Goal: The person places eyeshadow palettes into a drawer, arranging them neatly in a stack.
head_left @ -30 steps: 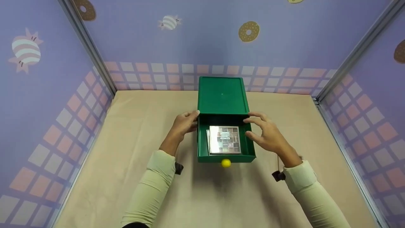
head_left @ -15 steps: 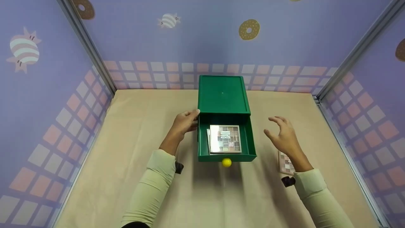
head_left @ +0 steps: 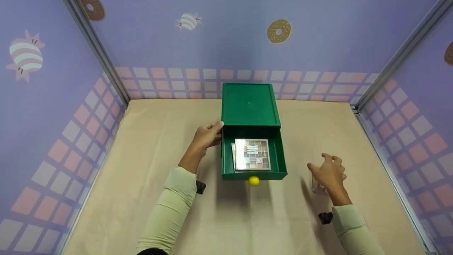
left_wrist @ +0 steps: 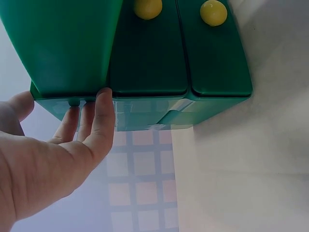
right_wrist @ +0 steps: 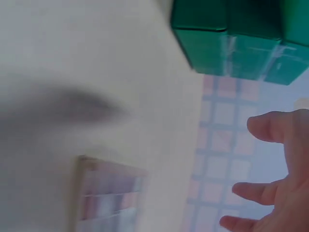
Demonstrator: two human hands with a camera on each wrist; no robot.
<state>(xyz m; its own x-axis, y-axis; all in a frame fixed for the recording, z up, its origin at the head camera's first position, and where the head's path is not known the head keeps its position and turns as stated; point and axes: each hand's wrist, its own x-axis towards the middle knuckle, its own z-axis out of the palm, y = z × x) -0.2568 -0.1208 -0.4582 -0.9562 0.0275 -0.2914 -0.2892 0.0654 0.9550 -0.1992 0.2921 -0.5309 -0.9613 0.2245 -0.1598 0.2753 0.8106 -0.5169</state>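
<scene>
A green drawer cabinet (head_left: 249,104) stands at the back with its top drawer (head_left: 254,175) pulled out. Inside that drawer an eyeshadow palette (head_left: 252,154) with a clear, shiny lid lies over another flat case. My left hand (head_left: 207,137) grips the cabinet's left side near the front, thumb at the top edge; the left wrist view shows its fingers on the side wall. To the right, my right hand (head_left: 329,172) hovers with spread, slightly bent fingers, holding nothing. Partly hidden below it, another palette (right_wrist: 108,195) lies on the table, apart from the fingers.
A yellow knob (head_left: 254,181) sticks out from the open drawer's front. Two lower drawers (left_wrist: 149,58) are closed, each with a yellow knob. The beige tablecloth (head_left: 162,141) runs up to patterned walls (head_left: 170,42) at the back and both sides.
My right hand has left the cabinet's right side and moved right and toward me, over the palette on the table. The left hand keeps its grip on the cabinet.
</scene>
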